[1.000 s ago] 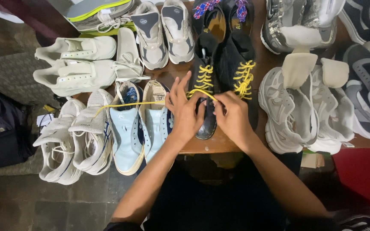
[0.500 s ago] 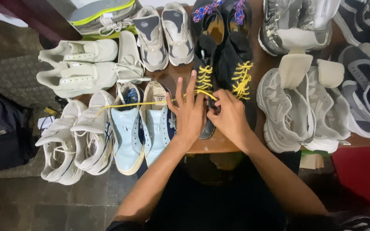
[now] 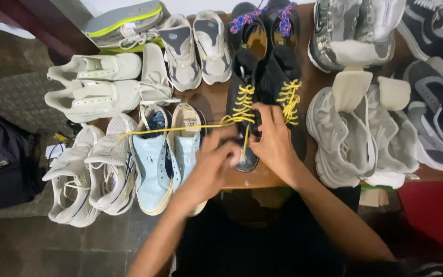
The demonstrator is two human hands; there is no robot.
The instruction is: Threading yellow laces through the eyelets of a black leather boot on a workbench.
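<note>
Both hands work at centre frame on a black shoe [image 3: 245, 110] with yellow lacing, which stands on the wooden bench [image 3: 262, 177], toe toward the lower edge. The right hand [image 3: 274, 142] rests on the shoe, fingers curled; its grip appears closed on the lace near the eyelets, though the pinch itself is hidden. The left hand [image 3: 212, 163] is blurred just left of the shoe's toe; whether its grip is closed cannot be told. One loose end of the yellow lace [image 3: 173, 128] runs taut leftward across a pale blue pair of shoes [image 3: 167, 154]. A second black shoe [image 3: 285, 95], also yellow-laced, stands touching on the right. White shoes [image 3: 91, 169] sit at lower left, grey shoes [image 3: 357, 136] at right.
</note>
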